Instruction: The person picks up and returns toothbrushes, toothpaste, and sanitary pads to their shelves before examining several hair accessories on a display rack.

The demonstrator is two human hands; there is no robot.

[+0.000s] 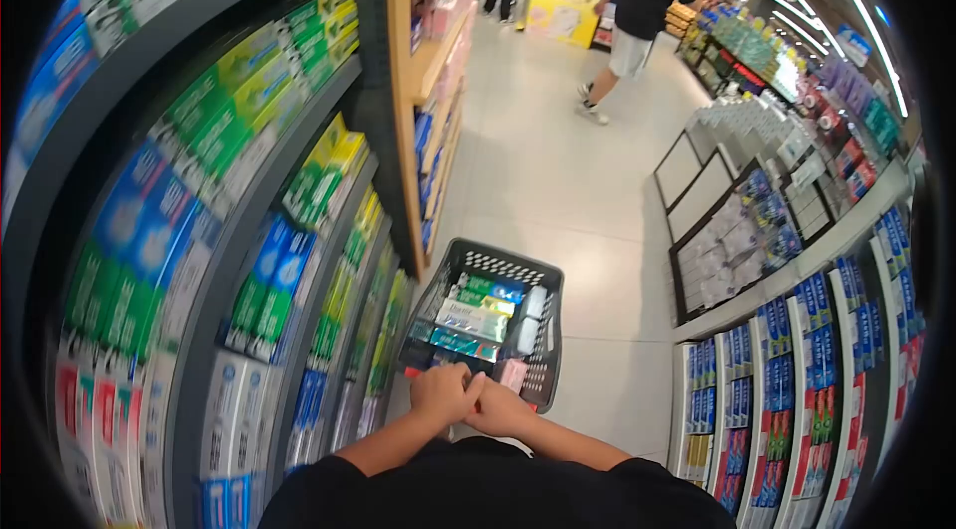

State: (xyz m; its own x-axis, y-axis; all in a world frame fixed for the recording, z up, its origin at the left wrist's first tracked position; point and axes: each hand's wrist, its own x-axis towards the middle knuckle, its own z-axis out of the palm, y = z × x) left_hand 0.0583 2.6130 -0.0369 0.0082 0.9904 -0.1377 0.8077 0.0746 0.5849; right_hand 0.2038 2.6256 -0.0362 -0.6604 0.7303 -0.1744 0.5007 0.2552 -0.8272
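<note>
A dark grey shopping basket (553, 282) with perforated sides is in front of my body. My left hand (441, 396) and my right hand (501, 409) are side by side at its near end, fingers curled down and closed. Bits of a red handle (532, 407) show beside them; the fingers hide most of it. Inside the basket lie several toothpaste boxes: a white box (471, 320), a teal box (465, 344) and green-yellow ones behind. White packages (530, 318) line the right side, and a pink box (513, 375) is close to my right hand.
Tall shelves of toothpaste boxes (224, 111) stand close on the left, with a wooden shelf end (401, 101) beyond. Low racks (762, 399) and a display stand (732, 240) line the right. A person in black (642, 1) is in the aisle ahead, near a yellow display (560, 6).
</note>
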